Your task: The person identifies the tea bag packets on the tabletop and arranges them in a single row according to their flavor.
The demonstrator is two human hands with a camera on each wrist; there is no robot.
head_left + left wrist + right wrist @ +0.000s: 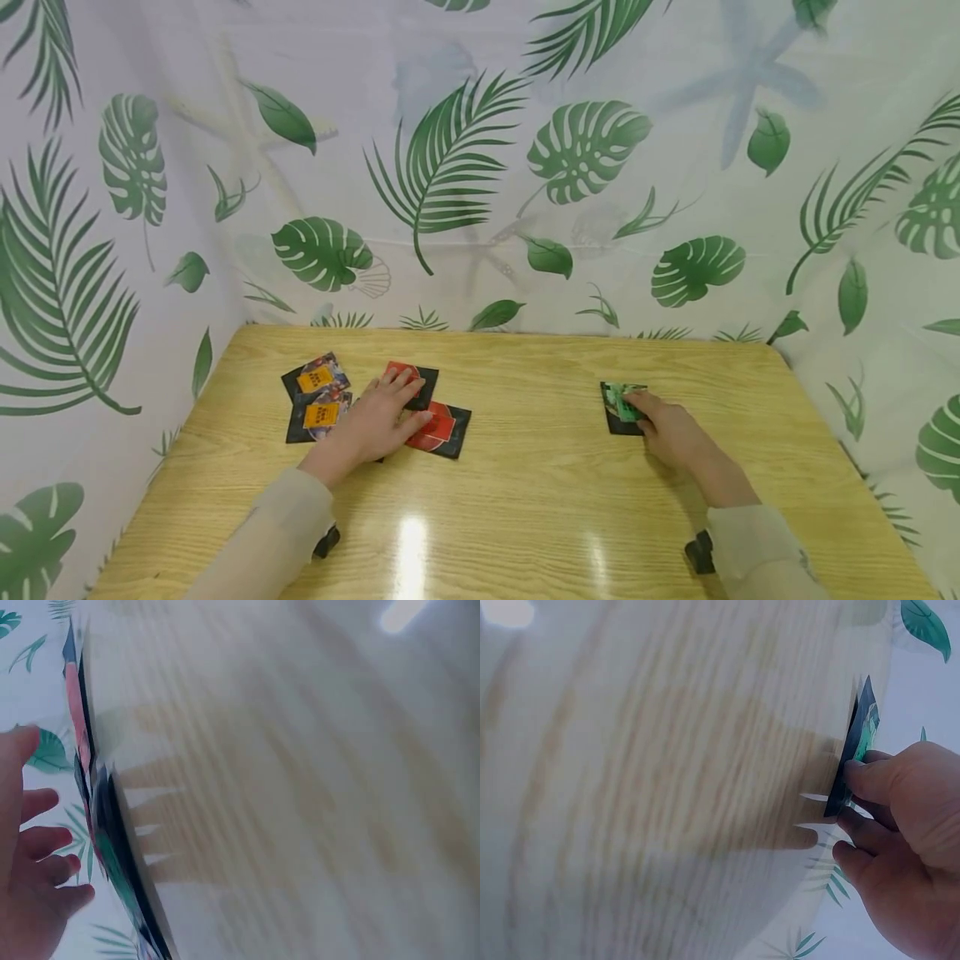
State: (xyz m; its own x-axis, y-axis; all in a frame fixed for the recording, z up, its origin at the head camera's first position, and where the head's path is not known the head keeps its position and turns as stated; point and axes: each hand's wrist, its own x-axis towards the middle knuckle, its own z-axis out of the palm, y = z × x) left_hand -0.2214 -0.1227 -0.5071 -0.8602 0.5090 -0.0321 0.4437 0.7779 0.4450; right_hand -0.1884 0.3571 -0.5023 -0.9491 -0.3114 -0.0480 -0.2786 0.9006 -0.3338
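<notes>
My right hand (678, 437) pinches a flat black packet with a green label (611, 408) at its near right edge. In the right wrist view, the thumb and fingers of the right hand (900, 817) are on that packet (863, 739). On the left, my left hand (372, 422) is spread over two black packets with red labels, a far one (429, 385) and a near one (450, 433), partly covering both. Its fingers hang apart in the left wrist view, beside a row of packets seen edge-on, one showing green (116, 870).
Two black packets with orange labels, a far one (318, 377) and a near one (318, 417), lie left of the left hand. Everything lies on a wooden table (525, 500). A leaf-printed cloth (480, 192) hangs behind the table and along its sides.
</notes>
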